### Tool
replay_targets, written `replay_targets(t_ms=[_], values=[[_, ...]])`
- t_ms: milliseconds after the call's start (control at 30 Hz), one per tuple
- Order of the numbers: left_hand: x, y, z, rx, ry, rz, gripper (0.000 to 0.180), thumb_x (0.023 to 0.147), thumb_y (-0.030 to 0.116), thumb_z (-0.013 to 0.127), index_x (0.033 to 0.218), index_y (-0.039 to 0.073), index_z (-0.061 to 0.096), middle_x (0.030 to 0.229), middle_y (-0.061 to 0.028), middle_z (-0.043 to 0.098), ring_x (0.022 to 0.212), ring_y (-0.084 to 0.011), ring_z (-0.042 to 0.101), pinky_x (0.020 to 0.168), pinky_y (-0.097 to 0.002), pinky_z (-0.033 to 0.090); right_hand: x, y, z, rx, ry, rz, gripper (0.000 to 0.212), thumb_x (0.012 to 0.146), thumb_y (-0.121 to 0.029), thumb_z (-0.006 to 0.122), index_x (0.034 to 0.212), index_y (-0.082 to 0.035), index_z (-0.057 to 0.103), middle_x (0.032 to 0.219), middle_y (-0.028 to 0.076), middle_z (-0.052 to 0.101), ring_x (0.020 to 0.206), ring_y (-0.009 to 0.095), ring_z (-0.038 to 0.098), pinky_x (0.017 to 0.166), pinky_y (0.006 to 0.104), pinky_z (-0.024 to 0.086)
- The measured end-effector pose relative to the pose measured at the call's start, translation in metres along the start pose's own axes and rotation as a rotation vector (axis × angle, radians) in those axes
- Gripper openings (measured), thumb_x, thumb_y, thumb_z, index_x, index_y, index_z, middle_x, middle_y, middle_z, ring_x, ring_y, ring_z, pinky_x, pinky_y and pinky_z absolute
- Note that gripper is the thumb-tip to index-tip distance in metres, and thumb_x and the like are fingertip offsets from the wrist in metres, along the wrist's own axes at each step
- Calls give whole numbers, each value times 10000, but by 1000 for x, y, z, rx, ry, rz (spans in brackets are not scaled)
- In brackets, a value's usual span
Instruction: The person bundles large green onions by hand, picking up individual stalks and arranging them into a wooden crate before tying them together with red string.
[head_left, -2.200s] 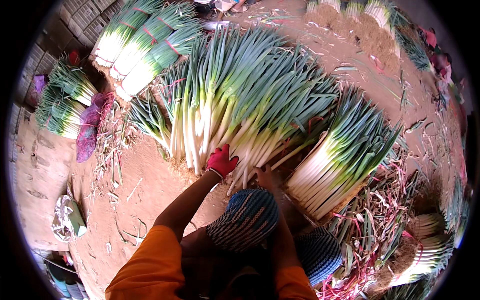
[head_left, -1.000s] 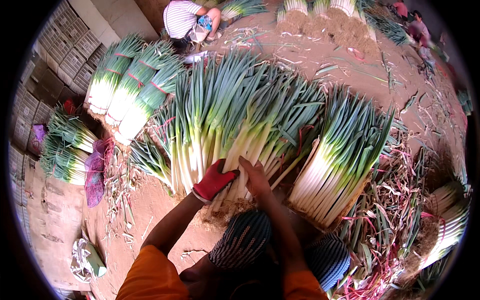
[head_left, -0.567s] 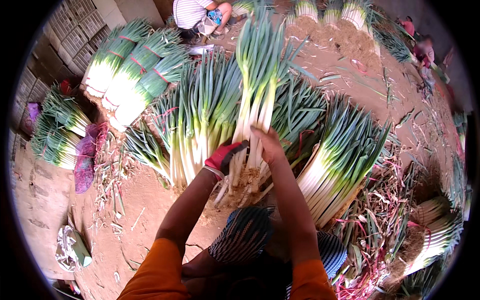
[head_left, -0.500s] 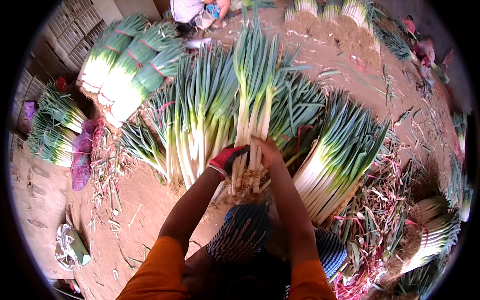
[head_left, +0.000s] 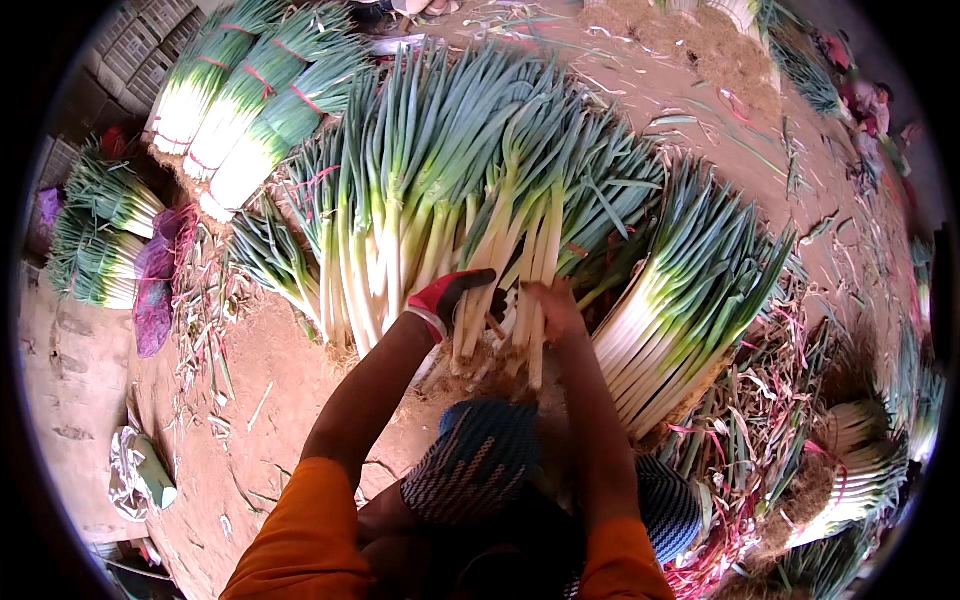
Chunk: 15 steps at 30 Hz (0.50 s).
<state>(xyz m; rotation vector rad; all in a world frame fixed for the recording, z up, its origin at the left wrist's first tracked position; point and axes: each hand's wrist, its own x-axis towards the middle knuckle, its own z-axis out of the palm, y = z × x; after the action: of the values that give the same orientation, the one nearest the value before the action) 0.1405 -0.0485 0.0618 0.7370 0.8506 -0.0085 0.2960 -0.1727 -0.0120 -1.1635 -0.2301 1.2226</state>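
Observation:
My left hand (head_left: pixel 450 298), in a red and black glove, is closed round the white lower stems of a few long green onions (head_left: pixel 490 238). Bare, my right hand (head_left: pixel 558 308) grips a second clump of green onions (head_left: pixel 543 245) just to the right, a narrow gap parting the two clumps. Their leaves lean away from me over the pile. Roots and stem ends hang below my hands, above my knee. Behind and left of them lies a fanned pile of loose green onions (head_left: pixel 390 240). Beside my right forearm rests another large heap of green onions (head_left: pixel 660 310).
Tied green onion bundles (head_left: pixel 250 110) lie at the far left, with smaller bundles (head_left: pixel 105 230) and a purple net bag (head_left: pixel 155 285) nearer. Leaf scraps and red ties (head_left: pixel 740 440) litter the right side, beside a tied bundle (head_left: pixel 850 480). People (head_left: pixel 865 105) are at the far right.
My hands have drawn slightly apart, splitting the held green onions into two clumps. Their tops have come down from upright toward the pile. The whole view has shifted a little.

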Motion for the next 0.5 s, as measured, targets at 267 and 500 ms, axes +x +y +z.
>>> replay_targets(t_ms=[267,500], values=[[-5,-45,5,-92,-26,11,381,821,300,654,1103,53,583,985,-44,613,867,-149,588,730,-265,487,-32,20,17,31,98,3,370,828,-74,601,1177,-5,501,1026,112,606,862,208,609,695,339,508],[21,-18,37,105,-35,3,386,906,270,533,1193,12,545,1098,-57,601,1009,-113,550,862,-261,442,12,9,3,-84,127,-104,331,820,-78,544,1124,40,485,977,127,596,808,199,585,685,327,489]])
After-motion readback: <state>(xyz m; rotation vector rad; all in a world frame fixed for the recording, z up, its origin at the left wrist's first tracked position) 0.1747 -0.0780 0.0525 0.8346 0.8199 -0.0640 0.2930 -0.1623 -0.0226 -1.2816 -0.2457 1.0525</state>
